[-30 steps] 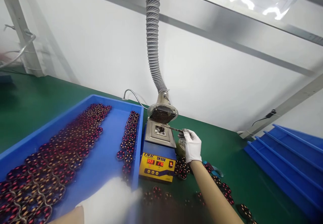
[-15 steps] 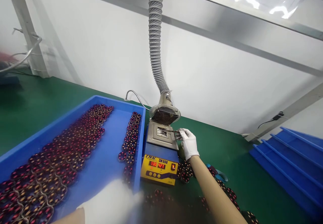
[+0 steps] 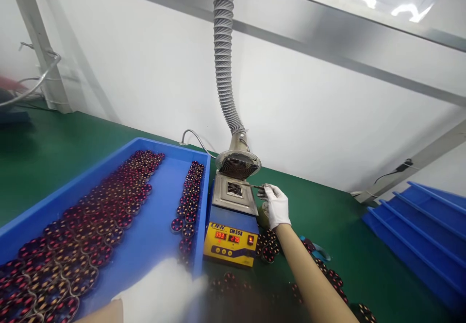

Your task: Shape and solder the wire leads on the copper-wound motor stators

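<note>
In a white glove, my right hand (image 3: 277, 208) is closed on the end of a thin metal rod-like tool (image 3: 252, 185). The tool reaches left over the square well (image 3: 234, 190) of a solder pot (image 3: 233, 222); its far end is over the shiny metal there. Dark stains mark that glove's fingertips. My left hand (image 3: 160, 289), also gloved in white, is blurred at the bottom, near the right wall of the blue tray (image 3: 160, 211). Its fingers cannot be made out, nor whether they hold anything. Round dark parts with red and tan segments (image 3: 105, 211) fill the tray's left side.
An exhaust hood (image 3: 238, 162) on a grey corrugated hose (image 3: 224, 56) hangs right behind the pot. More round parts (image 3: 267, 247) lie on the green table by my right forearm. Stacked blue trays (image 3: 418, 245) stand at the right.
My right hand and the tool have shifted slightly right and up. The metal surface in the well looks different, and the digits on the pot's display differ. My left hand is nearly unmoved.
</note>
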`<state>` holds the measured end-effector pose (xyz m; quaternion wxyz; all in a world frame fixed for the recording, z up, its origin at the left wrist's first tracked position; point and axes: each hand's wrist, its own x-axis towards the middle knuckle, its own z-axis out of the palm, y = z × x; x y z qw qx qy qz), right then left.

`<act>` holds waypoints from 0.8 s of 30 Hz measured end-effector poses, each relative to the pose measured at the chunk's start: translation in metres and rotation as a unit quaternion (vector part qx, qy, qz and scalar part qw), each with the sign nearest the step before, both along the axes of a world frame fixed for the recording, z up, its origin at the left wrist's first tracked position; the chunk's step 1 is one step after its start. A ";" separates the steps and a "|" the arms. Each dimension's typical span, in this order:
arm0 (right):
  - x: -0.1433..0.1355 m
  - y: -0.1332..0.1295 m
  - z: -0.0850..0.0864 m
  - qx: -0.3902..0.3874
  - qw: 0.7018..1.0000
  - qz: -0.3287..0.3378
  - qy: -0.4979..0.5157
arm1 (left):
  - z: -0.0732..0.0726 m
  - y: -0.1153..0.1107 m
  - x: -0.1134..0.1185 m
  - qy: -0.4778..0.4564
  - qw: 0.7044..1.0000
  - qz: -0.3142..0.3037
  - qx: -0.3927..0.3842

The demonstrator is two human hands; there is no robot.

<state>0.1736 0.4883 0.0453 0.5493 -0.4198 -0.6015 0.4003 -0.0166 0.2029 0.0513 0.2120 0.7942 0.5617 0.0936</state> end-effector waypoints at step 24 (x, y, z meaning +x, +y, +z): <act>0.022 -0.040 0.019 0.089 0.987 -0.044 -0.126 | 0.026 0.000 0.006 0.182 0.982 -0.044 0.014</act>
